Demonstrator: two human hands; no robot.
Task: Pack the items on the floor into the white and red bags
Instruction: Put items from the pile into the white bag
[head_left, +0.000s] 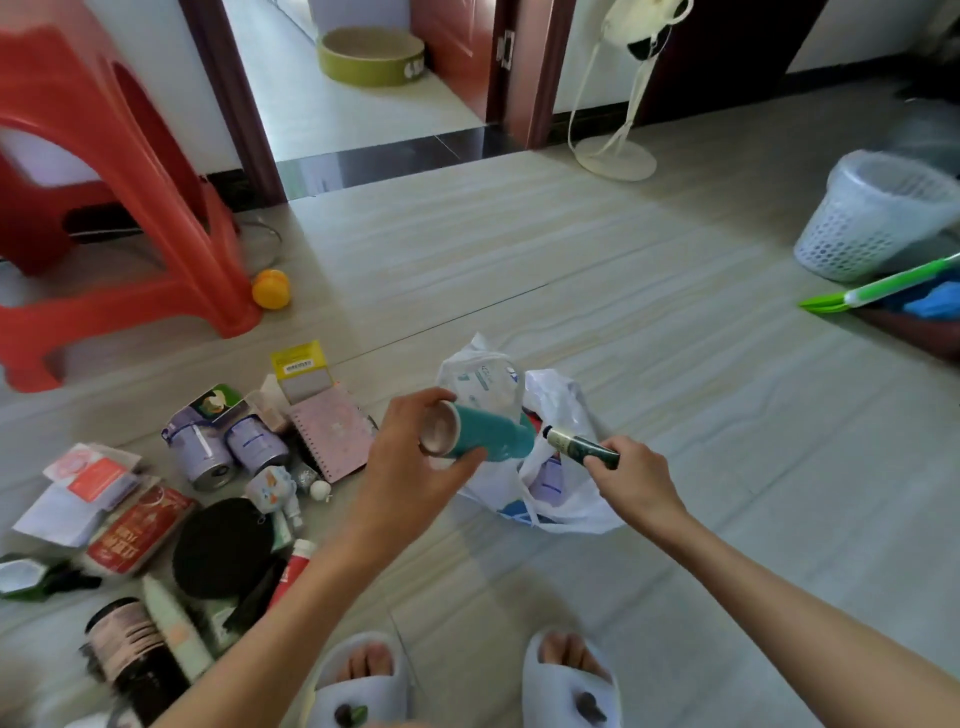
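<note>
Over the white bag (566, 512), left hand (415, 457) gripping a teal can (488, 439), right hand (631, 470) pinching a dark tube (576, 446).

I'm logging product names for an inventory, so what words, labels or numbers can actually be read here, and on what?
None can be read for certain.
Red packet: large pale characters, too blurred to read.
Yellow box: barcode sticker, digits too small.
Clear packet in the white bag: faint teal print, unreadable.
Green bowl past the doorway: white marks, blurred.
Dark jar: label lines too blurred.
Teal can and dark tube: no legible print.
</note>
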